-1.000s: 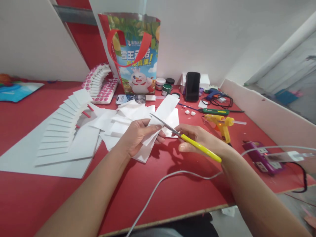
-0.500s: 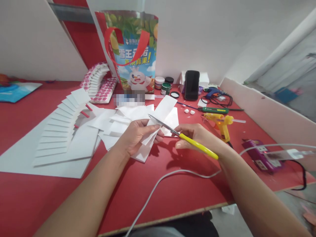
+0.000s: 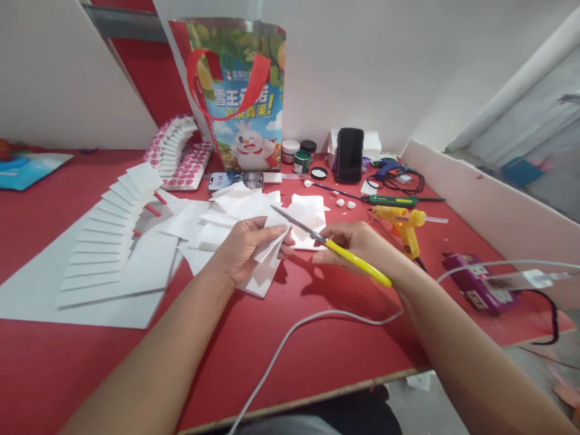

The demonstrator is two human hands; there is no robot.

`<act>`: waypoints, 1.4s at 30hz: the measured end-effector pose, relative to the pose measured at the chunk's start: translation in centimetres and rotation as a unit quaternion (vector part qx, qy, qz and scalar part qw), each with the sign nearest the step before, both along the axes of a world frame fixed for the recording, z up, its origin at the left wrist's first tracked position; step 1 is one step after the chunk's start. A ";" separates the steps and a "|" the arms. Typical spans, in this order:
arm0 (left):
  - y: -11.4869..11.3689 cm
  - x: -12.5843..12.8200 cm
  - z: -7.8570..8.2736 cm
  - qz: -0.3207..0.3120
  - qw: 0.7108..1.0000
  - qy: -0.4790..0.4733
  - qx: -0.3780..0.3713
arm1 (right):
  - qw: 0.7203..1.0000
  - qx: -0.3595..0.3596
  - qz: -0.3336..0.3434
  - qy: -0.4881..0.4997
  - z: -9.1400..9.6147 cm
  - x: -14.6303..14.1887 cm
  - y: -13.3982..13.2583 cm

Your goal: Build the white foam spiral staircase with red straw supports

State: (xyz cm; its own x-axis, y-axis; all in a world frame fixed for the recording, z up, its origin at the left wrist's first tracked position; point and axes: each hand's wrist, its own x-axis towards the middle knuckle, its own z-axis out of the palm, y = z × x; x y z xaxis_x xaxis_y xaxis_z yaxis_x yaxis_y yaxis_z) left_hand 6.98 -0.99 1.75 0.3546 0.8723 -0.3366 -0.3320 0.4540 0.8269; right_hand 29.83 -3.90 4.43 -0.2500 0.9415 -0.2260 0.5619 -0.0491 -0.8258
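My left hand (image 3: 251,244) pinches folded white paper (image 3: 270,249) between thumb and fingers, its loose layers fanning out below. My right hand (image 3: 351,244) grips yellow-handled scissors (image 3: 333,244). Their blades point up and left, just above the fingertips of my left hand, and look nearly closed. Beneath and behind my hands lie loose white paper pieces (image 3: 235,202). One cut piece (image 3: 308,211) rests just beyond the blades. On the left, a curved row of overlapping white slats (image 3: 102,232) sits on a white sheet (image 3: 34,290), with red sticks (image 3: 153,210) beside it.
Behind stand a printed carrier bag (image 3: 249,96), paint jars (image 3: 302,162) and a black phone-like device (image 3: 350,156). A lit phone (image 3: 220,180) lies before the bag. To the right are a yellow glue gun (image 3: 403,223), purple power strip (image 3: 471,281) and white cable (image 3: 294,329).
The long paper strip that stuck up past the scissor blades is no longer in my left hand; paper lies beyond the blades. Both hands stay nearly in place.
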 end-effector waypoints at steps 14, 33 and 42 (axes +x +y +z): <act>0.9 -0.3 -0.6 0.240 0.952 0.071 0.177 | 0.836 -0.007 -0.101 -0.539 0.9 0.4 1.3; -1.1 1.2 -1.8 -0.123 0.757 0.342 0.543 | 0.883 0.117 -0.021 -0.455 -0.8 -3.6 4.8; -0.5 1.5 -3.5 -0.159 0.651 0.455 0.586 | 0.958 0.281 -0.047 -0.009 -1.6 -3.9 4.4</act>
